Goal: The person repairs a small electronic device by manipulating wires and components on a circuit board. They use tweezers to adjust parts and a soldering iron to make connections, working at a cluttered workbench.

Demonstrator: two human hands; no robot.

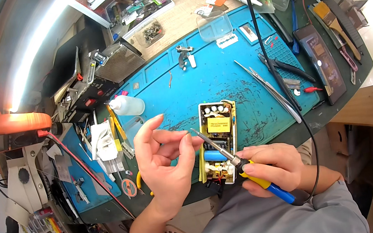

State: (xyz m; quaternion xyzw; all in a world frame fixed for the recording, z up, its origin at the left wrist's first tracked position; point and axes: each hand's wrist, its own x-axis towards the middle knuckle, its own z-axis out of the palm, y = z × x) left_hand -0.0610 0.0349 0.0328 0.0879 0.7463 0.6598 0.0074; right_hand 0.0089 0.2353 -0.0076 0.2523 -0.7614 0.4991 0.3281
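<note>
My right hand (276,166) grips a soldering iron (274,188) by its yellow and blue handle. The iron's metal tip points up and left, over the edge of an open power supply board (218,125) and close to my left fingertips. My left hand (167,167) is raised left of the board, with thumb and a finger pinched together; whatever lies between them is too small to make out. On the board sit a yellow transformer, a blue cylindrical capacitor and several smaller parts. It lies near the front edge of the blue work mat (169,95).
Long tweezers (269,87) and black pliers (287,67) lie to the right, beside a phone (321,62). A white bottle (128,105) stands left. An orange multimeter (15,130) with a red lead is farther left. The iron's black cable (257,24) crosses the right side.
</note>
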